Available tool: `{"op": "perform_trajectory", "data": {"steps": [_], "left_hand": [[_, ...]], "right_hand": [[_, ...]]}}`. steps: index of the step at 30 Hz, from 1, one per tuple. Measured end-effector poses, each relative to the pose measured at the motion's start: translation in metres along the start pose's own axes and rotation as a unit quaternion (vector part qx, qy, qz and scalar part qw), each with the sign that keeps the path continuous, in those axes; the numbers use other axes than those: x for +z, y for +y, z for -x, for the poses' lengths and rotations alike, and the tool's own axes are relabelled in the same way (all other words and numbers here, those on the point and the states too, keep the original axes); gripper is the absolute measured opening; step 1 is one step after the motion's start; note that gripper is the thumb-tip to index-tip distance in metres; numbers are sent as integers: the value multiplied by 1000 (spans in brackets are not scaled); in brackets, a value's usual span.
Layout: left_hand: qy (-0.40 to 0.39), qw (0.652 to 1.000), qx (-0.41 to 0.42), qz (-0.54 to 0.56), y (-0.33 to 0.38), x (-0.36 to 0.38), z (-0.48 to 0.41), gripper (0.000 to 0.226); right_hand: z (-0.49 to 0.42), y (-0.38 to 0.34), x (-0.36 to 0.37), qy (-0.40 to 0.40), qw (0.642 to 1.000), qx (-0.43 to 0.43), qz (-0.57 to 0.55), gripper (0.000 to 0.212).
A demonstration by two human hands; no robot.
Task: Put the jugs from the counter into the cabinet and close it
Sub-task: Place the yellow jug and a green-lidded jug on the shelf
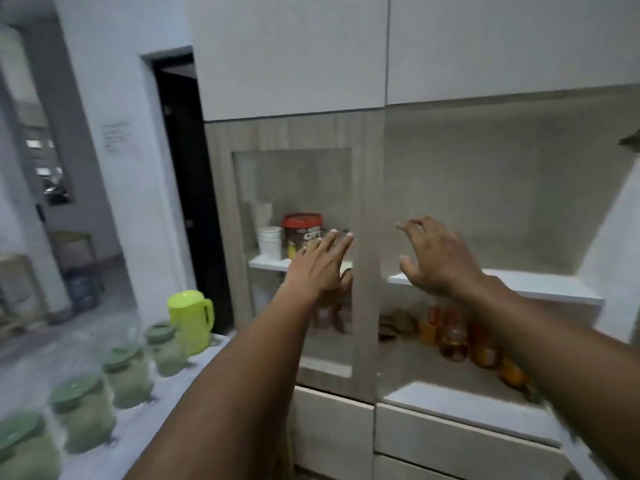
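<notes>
A yellow-green plastic jug (pixel 191 319) with a handle stands on the white counter (pixel 173 417) at the left, next to several glass jars with green lids (pixel 128 374). The wooden cabinet has a glass-paned left door (pixel 367 216) that is shut; its right half stands open, showing a white shelf (pixel 540 285). My left hand (pixel 322 265) lies flat, fingers spread, against the left door's glass and frame. My right hand (pixel 436 261) hovers with fingers apart in front of the open right half. Neither hand holds anything.
Behind the glass are white cups (pixel 270 242) and a red-lidded tub (pixel 302 230). Bottles and packets (pixel 457 336) fill the lower right compartment. Drawers (pixel 460 441) sit below, white upper cabinets above. A dark doorway (pixel 187 188) opens left of the cabinet.
</notes>
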State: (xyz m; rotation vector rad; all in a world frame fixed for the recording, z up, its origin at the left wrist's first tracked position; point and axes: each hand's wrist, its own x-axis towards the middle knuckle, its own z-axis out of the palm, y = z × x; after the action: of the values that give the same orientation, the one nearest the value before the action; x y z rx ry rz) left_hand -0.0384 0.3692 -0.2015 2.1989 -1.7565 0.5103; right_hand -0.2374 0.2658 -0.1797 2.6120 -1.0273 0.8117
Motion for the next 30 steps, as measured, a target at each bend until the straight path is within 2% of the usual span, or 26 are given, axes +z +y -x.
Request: {"op": "perform_trajectory", "data": {"steps": [7,14,21,26,30], "left_hand": [[-31,974,-214,-66,-226,-18,86,72],[-63,932,-352,-49,-354,-5,162,73],[-94,884,-456,37,-430,56,180,73],[-107,843,-510,130,-470,137,137,67],[-129,798,-550,212,-490,214,83,62]], "right_hand": [[-95,-214,93,-64,979,-150,-123,67],[-139,-352,165,-152,949,-212,-179,69],[-183,-421,278,-240,925,-216,-200,70],[-236,-427,391,-297,913,-153,-234,75],[-283,-417,485,-353,892,-90,-269,65]]}}
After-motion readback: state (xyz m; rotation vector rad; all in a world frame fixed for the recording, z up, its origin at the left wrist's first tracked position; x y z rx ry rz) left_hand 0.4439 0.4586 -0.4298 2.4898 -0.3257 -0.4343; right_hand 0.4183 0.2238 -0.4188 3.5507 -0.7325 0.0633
